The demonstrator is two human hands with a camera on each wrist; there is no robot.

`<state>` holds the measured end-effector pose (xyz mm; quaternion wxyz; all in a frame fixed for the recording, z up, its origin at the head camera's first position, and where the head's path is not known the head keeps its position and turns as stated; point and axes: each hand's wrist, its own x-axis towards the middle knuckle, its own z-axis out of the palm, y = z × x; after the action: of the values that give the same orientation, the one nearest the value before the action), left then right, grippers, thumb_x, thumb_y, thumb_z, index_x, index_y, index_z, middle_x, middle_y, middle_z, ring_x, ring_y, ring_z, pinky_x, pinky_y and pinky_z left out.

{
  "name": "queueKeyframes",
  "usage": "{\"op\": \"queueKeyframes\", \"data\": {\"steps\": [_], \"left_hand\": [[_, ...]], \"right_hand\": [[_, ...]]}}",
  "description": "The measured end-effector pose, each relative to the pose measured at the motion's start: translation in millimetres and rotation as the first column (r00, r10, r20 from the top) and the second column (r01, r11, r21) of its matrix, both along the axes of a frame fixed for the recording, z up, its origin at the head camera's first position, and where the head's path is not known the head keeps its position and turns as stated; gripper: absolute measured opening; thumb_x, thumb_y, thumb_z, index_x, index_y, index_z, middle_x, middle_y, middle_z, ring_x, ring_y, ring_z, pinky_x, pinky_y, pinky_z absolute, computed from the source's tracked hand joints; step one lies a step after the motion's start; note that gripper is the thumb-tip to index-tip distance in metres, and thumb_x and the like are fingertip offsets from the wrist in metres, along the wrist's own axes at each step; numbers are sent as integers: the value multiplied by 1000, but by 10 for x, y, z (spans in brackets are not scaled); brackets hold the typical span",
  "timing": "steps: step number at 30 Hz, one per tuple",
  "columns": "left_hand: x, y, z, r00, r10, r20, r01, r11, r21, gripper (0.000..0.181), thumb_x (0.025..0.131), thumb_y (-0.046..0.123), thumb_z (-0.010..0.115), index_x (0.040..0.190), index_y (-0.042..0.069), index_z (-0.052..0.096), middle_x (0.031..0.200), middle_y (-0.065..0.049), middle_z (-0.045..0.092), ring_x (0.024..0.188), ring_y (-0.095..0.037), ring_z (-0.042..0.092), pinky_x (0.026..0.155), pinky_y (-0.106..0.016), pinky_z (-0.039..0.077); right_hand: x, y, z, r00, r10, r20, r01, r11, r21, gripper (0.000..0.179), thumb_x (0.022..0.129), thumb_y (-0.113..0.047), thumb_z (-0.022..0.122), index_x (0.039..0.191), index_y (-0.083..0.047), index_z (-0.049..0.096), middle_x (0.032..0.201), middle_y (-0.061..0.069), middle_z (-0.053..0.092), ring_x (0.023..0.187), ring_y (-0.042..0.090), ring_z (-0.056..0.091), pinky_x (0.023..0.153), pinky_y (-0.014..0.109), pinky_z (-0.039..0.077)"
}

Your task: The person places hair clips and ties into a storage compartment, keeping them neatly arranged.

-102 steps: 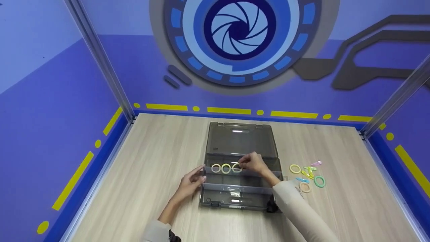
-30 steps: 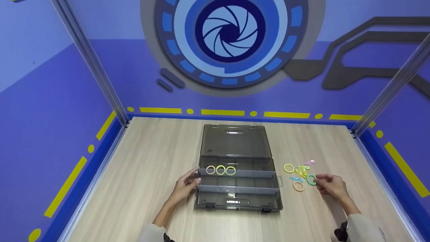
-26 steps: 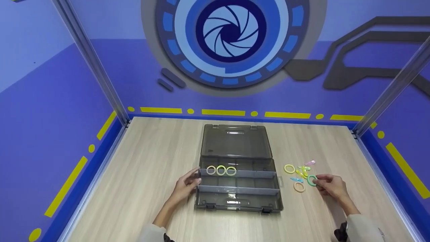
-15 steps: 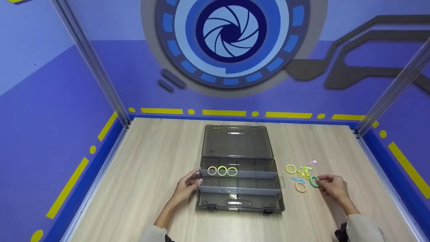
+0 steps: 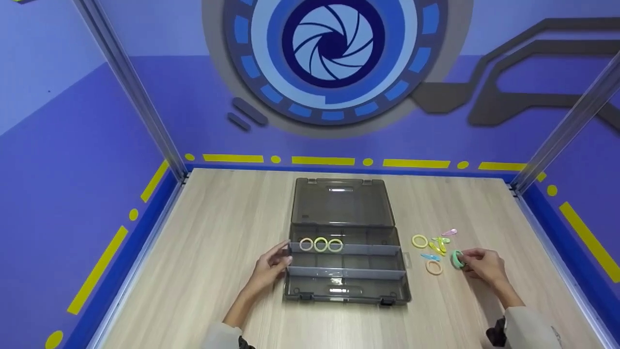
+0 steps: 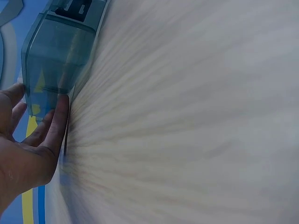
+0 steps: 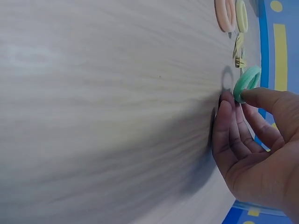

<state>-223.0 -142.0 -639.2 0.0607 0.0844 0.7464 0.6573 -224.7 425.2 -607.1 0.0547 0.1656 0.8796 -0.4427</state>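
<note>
My right hand (image 5: 487, 265) pinches a green hair tie (image 5: 457, 260) between thumb and fingertips, tilted up beside the loose pieces. In the right wrist view that green hair tie (image 7: 246, 84) stands above the table with its shadow next to it. At the left side of a smoky see-through divided box (image 5: 346, 283), my left hand (image 5: 267, 269) touches the wall with fairly straight, spread fingers. The left wrist view shows fingertips of the left hand (image 6: 35, 144) against the box's end (image 6: 58, 53). Three pale hair ties (image 5: 320, 245) stand in a row at the box's rear divider.
Right of the box lie a yellow hair tie (image 5: 419, 241), a peach hair tie (image 5: 434, 267), yellow hair clips (image 5: 438, 247), a blue clip (image 5: 430, 257) and a pink clip (image 5: 449, 232). The box's open lid (image 5: 343, 203) lies back. Panels enclose the table.
My right hand moved from the box's rear row to the loose pieces, took the green hair tie, and has turned it up slightly rightward. The left hand stays at the box.
</note>
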Motion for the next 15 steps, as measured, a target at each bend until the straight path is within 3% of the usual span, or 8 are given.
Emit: {"op": "queueKeyframes", "data": {"steps": [11,15], "left_hand": [[15,1,0,1000,6,-10,-6,1000,-4,53,101,10,64,150,-2,47,129,-29,58,95,-9,62,80,-19,54],[29,13,10,1000,3,-2,-3,1000,-5,54,101,12,64,150,0,47,131,-29,58,99,-12,63,83,-20,55]], "right_hand": [[33,50,143,1000,5,-1,-5,997,-76,37,97,-12,64,122,16,62,85,-3,73,74,10,74,69,29,63],[64,54,211,999,26,-31,-27,999,-23,38,96,-14,68,120,14,64,85,-4,75,74,10,73,67,26,61]]}}
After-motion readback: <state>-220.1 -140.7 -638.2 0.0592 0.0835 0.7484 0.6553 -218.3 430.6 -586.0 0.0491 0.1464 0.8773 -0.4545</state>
